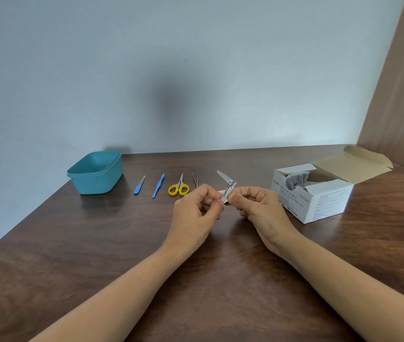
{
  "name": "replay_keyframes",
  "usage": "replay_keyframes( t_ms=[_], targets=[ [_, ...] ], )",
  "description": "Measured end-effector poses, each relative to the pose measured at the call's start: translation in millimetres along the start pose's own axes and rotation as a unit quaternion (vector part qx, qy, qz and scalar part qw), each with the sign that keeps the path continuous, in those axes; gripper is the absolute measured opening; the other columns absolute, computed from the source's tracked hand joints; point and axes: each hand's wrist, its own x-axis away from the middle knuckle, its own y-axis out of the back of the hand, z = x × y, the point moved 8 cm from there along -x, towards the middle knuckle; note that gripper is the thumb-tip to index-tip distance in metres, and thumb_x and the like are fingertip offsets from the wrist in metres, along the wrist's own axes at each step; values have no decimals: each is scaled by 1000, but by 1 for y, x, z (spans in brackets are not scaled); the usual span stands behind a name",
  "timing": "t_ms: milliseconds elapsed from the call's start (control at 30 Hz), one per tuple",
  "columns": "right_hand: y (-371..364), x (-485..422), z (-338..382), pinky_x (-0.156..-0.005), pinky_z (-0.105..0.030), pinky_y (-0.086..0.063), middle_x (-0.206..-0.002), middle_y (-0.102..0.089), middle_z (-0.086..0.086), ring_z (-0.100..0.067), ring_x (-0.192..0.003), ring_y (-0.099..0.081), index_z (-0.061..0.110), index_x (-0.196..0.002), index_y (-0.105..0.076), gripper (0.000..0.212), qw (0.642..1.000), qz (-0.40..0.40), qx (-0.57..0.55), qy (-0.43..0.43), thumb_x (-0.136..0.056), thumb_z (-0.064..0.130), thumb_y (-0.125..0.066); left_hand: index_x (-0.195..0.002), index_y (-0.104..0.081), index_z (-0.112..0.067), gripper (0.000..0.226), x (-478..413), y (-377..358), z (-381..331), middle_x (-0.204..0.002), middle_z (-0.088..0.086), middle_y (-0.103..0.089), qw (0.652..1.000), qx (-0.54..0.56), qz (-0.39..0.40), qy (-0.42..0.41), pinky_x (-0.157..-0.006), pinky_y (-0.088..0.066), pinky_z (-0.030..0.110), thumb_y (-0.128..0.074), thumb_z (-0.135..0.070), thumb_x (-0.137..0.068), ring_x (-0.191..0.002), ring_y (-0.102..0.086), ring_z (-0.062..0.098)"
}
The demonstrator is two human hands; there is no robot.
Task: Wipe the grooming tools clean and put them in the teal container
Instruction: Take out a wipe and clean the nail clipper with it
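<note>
A metal nail clipper (228, 187) with its lever swung up is held above the table between both hands. My right hand (260, 208) pinches its body. My left hand (196, 208) pinches a small white swab (220, 192) against it. In a row on the table lie a blue-handled nail file (139, 185), a blue cuticle tool (158, 185), yellow-handled scissors (179, 187) and metal tweezers (195, 179). The teal container (96, 172) stands open at the left end of the row, nothing visible inside.
An open white box of alcohol swabs (319, 193) stands to the right, its lid flap folded back toward the brown side panel (398, 95). The dark wooden table (122, 255) meets a pale wall at the back; its left edge runs diagonally.
</note>
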Motion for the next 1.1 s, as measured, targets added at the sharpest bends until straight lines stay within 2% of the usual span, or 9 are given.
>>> replay_keyframes(
  t_ms=[200,267,367,433,533,667,833,900,1100],
  targets=[
    [10,-3,-10,-60,-20,-35,-60,-60,5,-5,-59,-44,11,-76,-71,10,993,-32,-108,-37,-83,6,-67,-79,-65,-11,11,1,-4,-3,-63,4,-62,1000,10,17,-2,-58,-47,17,-64,-3,-86,-56,-56,6],
    [7,-2,-9,-59,-19,-37,-66,-65,0,-3,-58,-48,6,-81,-72,3,997,-14,-75,-31,-81,8,-70,-77,-65,-14,14,1,-2,-3,-61,0,-62,1000,13,10,-6,-58,-48,19,-64,-3,-86,-55,-57,5],
    [3,-1,-6,-58,-17,-39,-71,-70,-2,0,-58,-52,3,-87,-74,11,1000,14,1,-14,-79,10,-73,-76,-64,-18,18,1,1,-5,-61,-3,-62,1000,10,0,-15,-58,-48,17,-64,-3,-86,-56,-56,5],
    [4,-1,-6,-58,-17,-39,-70,-69,0,0,-58,-51,4,-86,-75,10,1000,15,4,-19,-78,11,-73,-77,-64,-18,17,2,1,-6,-62,-3,-63,1000,5,0,-18,-58,-48,17,-64,-4,-87,-57,-57,5],
    [5,-1,-8,-59,-18,-37,-67,-65,1,-2,-59,-48,6,-81,-75,5,998,1,-53,-41,-79,9,-71,-77,-64,-18,16,1,-1,-4,-61,-4,-61,1000,4,7,-16,-56,-47,17,-64,-5,-87,-57,-57,5],
    [8,-2,-11,-57,-17,-36,-60,-62,3,-4,-57,-45,9,-74,-72,9,984,-19,-159,-75,-80,7,-67,-76,-62,-12,13,1,-7,-4,-58,-5,-58,999,-2,30,-23,-55,-41,13,-64,-5,-86,-53,-52,6],
    [0,1,-5,-56,-17,-36,-65,-64,-2,-5,-57,-46,8,-75,-74,8,998,29,-34,-46,-80,3,-69,-75,-63,-20,17,2,-1,-5,-60,-6,-59,1000,12,15,-23,-57,-45,19,-65,-8,-87,-57,-55,7],
    [1,0,-5,-56,-17,-36,-65,-64,-2,-5,-58,-46,8,-74,-74,8,998,28,-33,-48,-79,3,-70,-75,-63,-21,16,2,0,-6,-61,-6,-60,1000,15,13,-23,-57,-45,20,-65,-9,-87,-57,-55,7],
    [9,-2,-14,-52,-14,-42,-65,-64,0,-4,-56,-49,9,-75,-72,5,974,-34,-197,-106,-78,6,-68,-78,-62,-10,10,2,-7,-7,-58,-8,-56,999,3,42,-30,-55,-40,14,-64,-6,-86,-55,-49,6]
  ],
)
